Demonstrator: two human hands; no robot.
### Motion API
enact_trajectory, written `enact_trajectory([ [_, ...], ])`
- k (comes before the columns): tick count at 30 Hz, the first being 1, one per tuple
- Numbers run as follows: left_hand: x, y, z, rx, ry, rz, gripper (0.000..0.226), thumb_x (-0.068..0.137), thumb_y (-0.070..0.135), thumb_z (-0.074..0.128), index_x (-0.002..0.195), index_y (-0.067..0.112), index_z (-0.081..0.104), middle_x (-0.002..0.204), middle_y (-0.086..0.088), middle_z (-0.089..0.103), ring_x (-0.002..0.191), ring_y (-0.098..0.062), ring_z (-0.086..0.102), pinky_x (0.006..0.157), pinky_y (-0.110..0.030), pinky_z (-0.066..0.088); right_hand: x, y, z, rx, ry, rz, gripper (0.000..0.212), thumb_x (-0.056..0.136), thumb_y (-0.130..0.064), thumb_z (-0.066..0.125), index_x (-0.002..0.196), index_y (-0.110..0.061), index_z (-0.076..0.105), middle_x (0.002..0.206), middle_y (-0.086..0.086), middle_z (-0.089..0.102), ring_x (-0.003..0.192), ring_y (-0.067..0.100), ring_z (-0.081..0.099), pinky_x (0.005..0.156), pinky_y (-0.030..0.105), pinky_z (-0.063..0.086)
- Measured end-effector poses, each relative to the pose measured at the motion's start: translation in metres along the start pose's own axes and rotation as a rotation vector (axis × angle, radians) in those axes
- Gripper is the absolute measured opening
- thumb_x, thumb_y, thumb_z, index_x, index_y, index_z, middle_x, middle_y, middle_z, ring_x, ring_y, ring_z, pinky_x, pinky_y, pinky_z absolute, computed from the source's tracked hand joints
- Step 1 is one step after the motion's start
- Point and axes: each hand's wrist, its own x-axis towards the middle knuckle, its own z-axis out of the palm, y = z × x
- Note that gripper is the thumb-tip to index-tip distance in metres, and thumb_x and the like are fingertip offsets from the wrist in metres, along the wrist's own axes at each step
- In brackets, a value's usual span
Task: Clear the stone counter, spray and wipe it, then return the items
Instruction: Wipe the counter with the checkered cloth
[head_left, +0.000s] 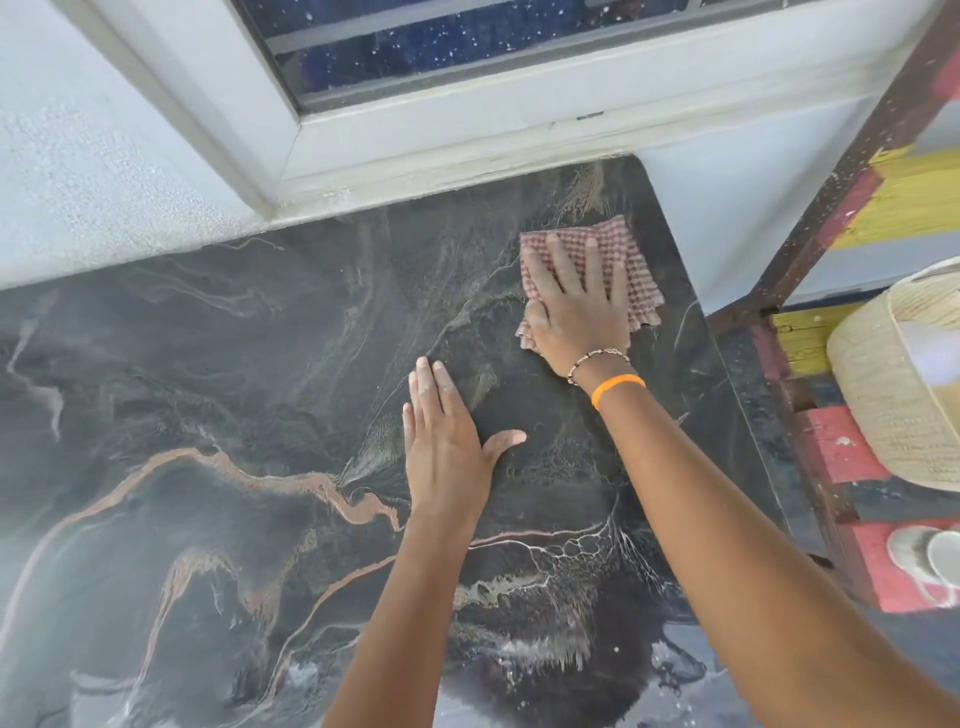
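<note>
A person is wiping the dark veined stone surface, the right hand pressing a red-checked cloth flat with fingers spread at two o'clock, near the far right corner below the window frame. The left hand is resting open-palmed on the stone at centre. The wiping step appears under way; the next pass likely calls for sweeping toward nine o'clock.

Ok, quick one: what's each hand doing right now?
Left hand: open, flat on the stone counter, holding nothing.
Right hand: open, straight fingers pressing the checked cloth onto the counter.
</note>
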Motion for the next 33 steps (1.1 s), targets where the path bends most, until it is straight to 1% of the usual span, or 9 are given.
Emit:
enact_trajectory([
  [3, -0.036, -0.019, 0.008, -0.074, 0.094, -0.062, 0.105, 0.074, 0.067, 0.039, 0.146, 0.002, -0.002, 0.157, -0.014, -0.002, 0.145, -0.025, -0.004, 0.118, -0.036, 0.001, 0.001, -0.050, 0.007, 0.025, -0.052, -0.168, 0.058, 0.092, -0.035, 0.034, 0.147, -0.037, 0.016, 0.159, -0.006, 0.013, 0.146, 0.032, 0.007, 0.116, 0.055, -0.003],
  [7, -0.079, -0.040, 0.014, -0.104, 0.083, -0.124, 0.108, 0.071, 0.067, 0.042, 0.146, 0.001, 0.000, 0.156, -0.017, 0.002, 0.145, -0.025, -0.002, 0.118, -0.038, 0.003, -0.033, -0.112, 0.020, 0.031, -0.143, -0.462, 0.059, 0.090, -0.035, 0.037, 0.146, -0.037, 0.020, 0.159, -0.007, 0.014, 0.147, 0.031, 0.006, 0.116, 0.056, -0.002],
  [10, -0.100, -0.043, 0.017, -0.068, 0.044, -0.128, 0.114, 0.068, 0.078, 0.032, 0.145, -0.001, 0.003, 0.156, -0.018, 0.004, 0.145, -0.028, -0.001, 0.117, -0.039, 0.004, -0.060, -0.112, 0.025, 0.024, -0.172, -0.627, 0.059, 0.089, -0.036, 0.040, 0.145, -0.038, 0.023, 0.158, -0.009, 0.017, 0.147, 0.029, 0.008, 0.117, 0.053, 0.000],
  [13, -0.108, -0.040, 0.019, -0.062, 0.011, -0.097, 0.114, 0.064, 0.079, 0.023, 0.145, 0.000, 0.007, 0.156, -0.016, 0.003, 0.143, -0.025, -0.005, 0.115, -0.038, 0.005, -0.061, -0.080, 0.020, 0.025, -0.139, -0.635, 0.061, 0.086, -0.040, 0.041, 0.144, -0.041, 0.023, 0.157, -0.011, 0.018, 0.146, 0.026, 0.012, 0.117, 0.050, 0.002],
  [19, -0.100, -0.033, 0.020, -0.035, -0.057, 0.002, 0.120, 0.058, 0.084, 0.012, 0.146, 0.004, 0.002, 0.150, -0.008, -0.017, 0.138, -0.020, -0.017, 0.114, -0.029, -0.003, 0.025, -0.002, -0.001, -0.007, -0.037, -0.211, 0.059, 0.089, -0.038, 0.037, 0.145, -0.041, 0.020, 0.157, -0.012, 0.016, 0.146, 0.027, 0.012, 0.116, 0.051, 0.005],
  [22, -0.095, -0.025, 0.014, 0.039, -0.077, 0.009, 0.120, 0.065, 0.082, 0.007, 0.138, -0.010, 0.028, 0.148, -0.028, 0.020, 0.136, -0.040, 0.022, 0.108, -0.047, 0.027, 0.080, 0.027, -0.015, 0.003, -0.052, 0.005, 0.057, 0.093, -0.039, 0.030, 0.148, -0.038, 0.013, 0.159, -0.010, 0.009, 0.147, 0.029, 0.004, 0.117, 0.053, 0.000],
  [24, -0.093, -0.019, 0.011, 0.027, -0.107, -0.001, 0.122, 0.066, 0.082, 0.001, 0.134, -0.014, 0.032, 0.143, -0.034, 0.028, 0.130, -0.048, 0.032, 0.103, -0.053, 0.033, 0.102, 0.041, -0.021, 0.015, -0.057, 0.100, 0.057, 0.094, -0.040, 0.027, 0.148, -0.037, 0.009, 0.160, -0.009, 0.005, 0.147, 0.029, 0.000, 0.117, 0.054, -0.001],
  [29, -0.092, -0.018, 0.010, -0.019, -0.125, -0.051, 0.130, 0.052, 0.086, -0.009, 0.142, -0.007, 0.007, 0.151, -0.025, -0.003, 0.141, -0.040, 0.005, 0.115, -0.039, 0.009, 0.104, 0.055, -0.027, 0.120, 0.000, 0.340, 0.057, 0.095, -0.040, 0.026, 0.149, -0.031, 0.011, 0.160, -0.005, 0.006, 0.145, 0.034, 0.006, 0.116, 0.056, 0.008],
  [33, -0.093, -0.015, 0.007, -0.015, -0.128, -0.055, 0.116, 0.062, 0.072, 0.026, 0.142, -0.005, -0.005, 0.148, -0.021, -0.020, 0.142, -0.037, -0.006, 0.116, -0.033, 0.001, 0.067, 0.051, -0.024, 0.129, 0.025, 0.469, 0.059, 0.095, -0.040, 0.026, 0.150, -0.025, 0.010, 0.160, 0.001, 0.006, 0.144, 0.037, 0.009, 0.114, 0.057, 0.010],
])
